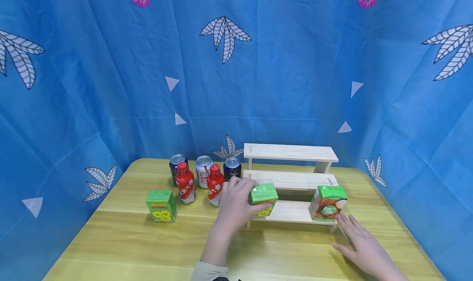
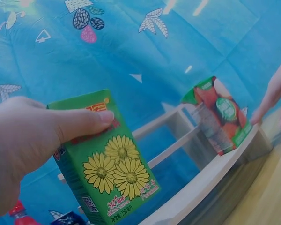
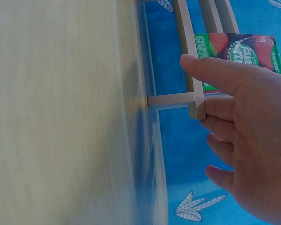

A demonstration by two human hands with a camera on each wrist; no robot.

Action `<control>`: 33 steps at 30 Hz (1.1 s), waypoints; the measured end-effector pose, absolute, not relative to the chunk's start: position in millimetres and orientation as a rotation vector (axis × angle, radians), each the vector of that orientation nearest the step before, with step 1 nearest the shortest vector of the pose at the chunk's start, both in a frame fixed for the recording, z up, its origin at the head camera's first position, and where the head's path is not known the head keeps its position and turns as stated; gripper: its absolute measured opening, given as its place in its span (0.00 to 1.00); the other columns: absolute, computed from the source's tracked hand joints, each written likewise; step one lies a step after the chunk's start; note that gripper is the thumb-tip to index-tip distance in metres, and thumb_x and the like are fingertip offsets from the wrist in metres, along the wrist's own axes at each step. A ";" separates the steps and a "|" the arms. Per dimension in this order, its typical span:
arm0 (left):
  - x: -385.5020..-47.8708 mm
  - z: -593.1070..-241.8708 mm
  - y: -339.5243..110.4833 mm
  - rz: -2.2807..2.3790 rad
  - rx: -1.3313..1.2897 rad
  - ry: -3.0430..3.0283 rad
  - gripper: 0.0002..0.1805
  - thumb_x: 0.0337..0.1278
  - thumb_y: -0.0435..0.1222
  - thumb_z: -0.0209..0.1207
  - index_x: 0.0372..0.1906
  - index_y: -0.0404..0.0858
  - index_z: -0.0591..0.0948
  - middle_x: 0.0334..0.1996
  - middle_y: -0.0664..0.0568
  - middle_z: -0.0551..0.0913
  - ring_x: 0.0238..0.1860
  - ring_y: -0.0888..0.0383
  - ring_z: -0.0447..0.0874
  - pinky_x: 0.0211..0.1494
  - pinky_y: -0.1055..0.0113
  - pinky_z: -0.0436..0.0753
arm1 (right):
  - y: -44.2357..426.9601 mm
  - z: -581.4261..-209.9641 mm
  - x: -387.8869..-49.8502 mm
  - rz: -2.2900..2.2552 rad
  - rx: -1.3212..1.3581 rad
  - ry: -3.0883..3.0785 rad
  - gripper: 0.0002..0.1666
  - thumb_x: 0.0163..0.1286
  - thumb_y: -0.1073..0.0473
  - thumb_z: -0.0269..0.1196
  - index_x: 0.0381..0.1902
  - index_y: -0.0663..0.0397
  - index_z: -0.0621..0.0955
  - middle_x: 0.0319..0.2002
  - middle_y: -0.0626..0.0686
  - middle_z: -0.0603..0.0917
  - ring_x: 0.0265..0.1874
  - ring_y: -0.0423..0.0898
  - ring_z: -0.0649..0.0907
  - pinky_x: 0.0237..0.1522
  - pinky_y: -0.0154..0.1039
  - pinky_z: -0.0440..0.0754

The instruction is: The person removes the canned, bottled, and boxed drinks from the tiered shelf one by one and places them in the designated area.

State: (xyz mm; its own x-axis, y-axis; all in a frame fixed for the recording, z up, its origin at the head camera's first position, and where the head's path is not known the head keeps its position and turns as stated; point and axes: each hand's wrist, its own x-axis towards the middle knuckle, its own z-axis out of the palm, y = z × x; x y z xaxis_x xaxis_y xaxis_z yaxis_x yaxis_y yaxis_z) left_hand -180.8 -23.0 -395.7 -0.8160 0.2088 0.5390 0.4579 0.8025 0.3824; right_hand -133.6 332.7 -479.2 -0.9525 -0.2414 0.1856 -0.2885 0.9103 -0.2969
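My left hand (image 1: pixel 237 203) grips a green drink carton (image 2: pixel 117 154) with yellow flowers on it, thumb across its front. In the head view that carton is at the left end of the lowest tier of a three-tier wooden shelf (image 1: pixel 292 212); whether it touches the board I cannot tell. A green-and-red drink carton (image 1: pixel 328 203) with a fruit picture stands at the right end of the same tier. Beside that end is my right hand (image 1: pixel 363 246), holding nothing. Its fingertips (image 3: pixel 215 108) are at the board's end in the right wrist view.
On the left of the table stand another green flower carton (image 1: pixel 161 207) and two red bottles (image 1: pixel 186 184) (image 1: pixel 215 186). Behind them are a white can (image 1: pixel 203 171) and two dark blue cans (image 1: pixel 178 164) (image 1: pixel 232 168). A blue patterned cloth (image 1: pixel 288 75) hangs around the table.
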 end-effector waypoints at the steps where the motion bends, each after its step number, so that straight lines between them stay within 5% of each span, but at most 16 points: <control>1: -180.4 -395.7 -24.8 -0.705 -0.491 -2.515 0.32 0.38 0.63 0.69 0.49 0.51 0.80 0.45 0.63 0.84 0.44 0.62 0.69 0.49 0.63 0.67 | 332.5 -479.0 -133.5 0.489 0.409 -2.929 0.49 0.61 0.41 0.67 0.71 0.64 0.65 0.70 0.67 0.65 0.70 0.68 0.62 0.62 0.67 0.63; 33: -164.0 -412.7 -89.1 -0.621 -0.324 -2.486 0.33 0.31 0.60 0.74 0.45 0.48 0.81 0.41 0.59 0.85 0.42 0.59 0.70 0.47 0.60 0.67 | 333.5 -479.9 -134.5 0.466 0.420 -2.945 0.50 0.61 0.41 0.66 0.71 0.65 0.64 0.70 0.68 0.65 0.68 0.71 0.64 0.62 0.68 0.63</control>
